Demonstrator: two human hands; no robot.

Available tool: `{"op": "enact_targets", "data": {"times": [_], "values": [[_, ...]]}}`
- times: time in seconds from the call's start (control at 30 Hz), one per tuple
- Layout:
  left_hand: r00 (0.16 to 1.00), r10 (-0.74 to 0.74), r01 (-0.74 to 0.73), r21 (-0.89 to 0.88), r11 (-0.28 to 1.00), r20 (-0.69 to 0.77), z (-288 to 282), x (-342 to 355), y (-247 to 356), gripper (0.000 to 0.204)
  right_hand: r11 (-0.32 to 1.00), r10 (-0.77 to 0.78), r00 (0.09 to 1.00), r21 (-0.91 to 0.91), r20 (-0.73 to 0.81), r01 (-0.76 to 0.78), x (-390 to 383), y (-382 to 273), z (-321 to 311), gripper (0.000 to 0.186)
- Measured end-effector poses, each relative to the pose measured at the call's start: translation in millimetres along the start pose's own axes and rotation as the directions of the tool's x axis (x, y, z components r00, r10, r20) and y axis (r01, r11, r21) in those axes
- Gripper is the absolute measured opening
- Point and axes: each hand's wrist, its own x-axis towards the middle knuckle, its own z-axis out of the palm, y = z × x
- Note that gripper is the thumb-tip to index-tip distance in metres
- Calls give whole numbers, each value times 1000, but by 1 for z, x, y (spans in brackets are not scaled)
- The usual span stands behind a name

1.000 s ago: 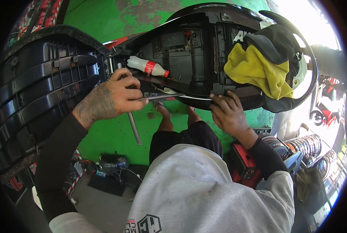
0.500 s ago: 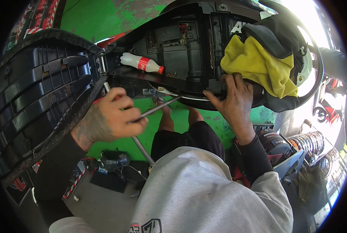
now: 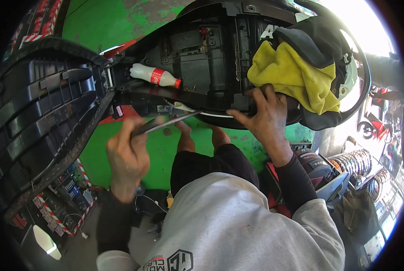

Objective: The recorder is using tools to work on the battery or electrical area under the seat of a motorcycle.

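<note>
My left hand is closed round a metal T-handle wrench, its fingers a little blurred. The wrench's shaft slants up to the right, and its tip meets the near side of a black scooter body beside a pale strip. Whether the tip sits on a bolt is hidden. My right hand rests on the same near edge, to the right of the tip, with fingers bent but apart and thumb stretched toward the strip. Just beyond it lies a yellow cloth over dark fabric.
The scooter's seat is tipped up at left. In the open compartment lie a clear bottle with a red label and small loose metal pieces. Stacked coil-like parts stand at right. Another person's arm shows at far right.
My left hand has swung down toward me and turned with the wrench's crossbar, while the tip stays by the scooter's side. My right hand keeps its place on the edge. The view has shifted slightly.
</note>
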Motion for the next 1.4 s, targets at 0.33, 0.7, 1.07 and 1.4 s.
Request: {"op": "enact_targets", "data": {"times": [0.33,0.7,1.07,1.4], "values": [[899,-43,357,-672,650,436,-2,6,11,51,998,3,1000,-68,22,-1,7,-6,-8,58],[987,158,-2,-970,244,38,75,-11,-15,40,997,22,999,-75,29,-20,5,-4,-7,61],[948,-52,-213,-748,629,-314,91,-31,-36,14,990,12,1000,-139,17,-9,7,-15,-10,61],[905,421,-284,-641,713,66,65,-14,-36,36,993,59,998,-105,20,-57,4,-14,-9,64]]}}
